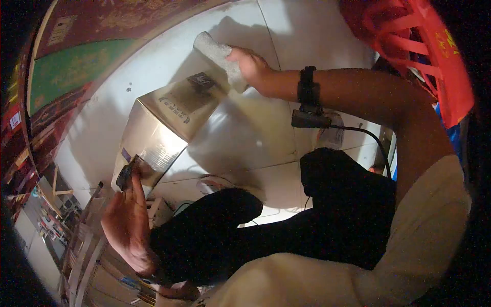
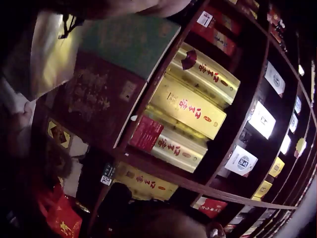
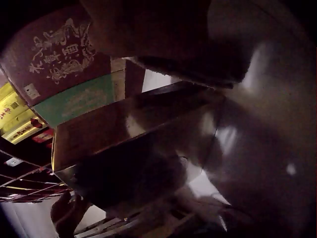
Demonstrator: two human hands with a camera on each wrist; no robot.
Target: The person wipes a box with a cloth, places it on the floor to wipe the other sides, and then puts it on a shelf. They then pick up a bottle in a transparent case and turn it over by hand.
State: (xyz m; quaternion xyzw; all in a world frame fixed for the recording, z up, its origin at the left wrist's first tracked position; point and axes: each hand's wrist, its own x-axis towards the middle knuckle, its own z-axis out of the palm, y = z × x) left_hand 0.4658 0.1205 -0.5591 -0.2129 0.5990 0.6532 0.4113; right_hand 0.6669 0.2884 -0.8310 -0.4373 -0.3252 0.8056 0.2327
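Note:
My right hand (image 1: 253,69) grips a grey cloth (image 1: 212,48) at the far end of a shiny gold box (image 1: 171,110). The cloth overlaps that end, beside a dark square printed on the box. Dark lettering runs along the upper face, and the side nearer me reflects light strongly. At the box's near left end, my left hand (image 1: 128,225) reaches up with its fingers stretched against the box. A small black piece (image 1: 124,176) shows by the left fingertips. In the right wrist view the left hand (image 3: 69,213) appears beyond the box's lower corner.
White floor tiles (image 1: 271,128) lie beneath. A large maroon and green box (image 1: 82,71) stands at left, near shelves of gold boxes (image 2: 188,106). A red bag (image 1: 429,56) is at upper right. A cable (image 1: 378,140) runs from the right wrist camera.

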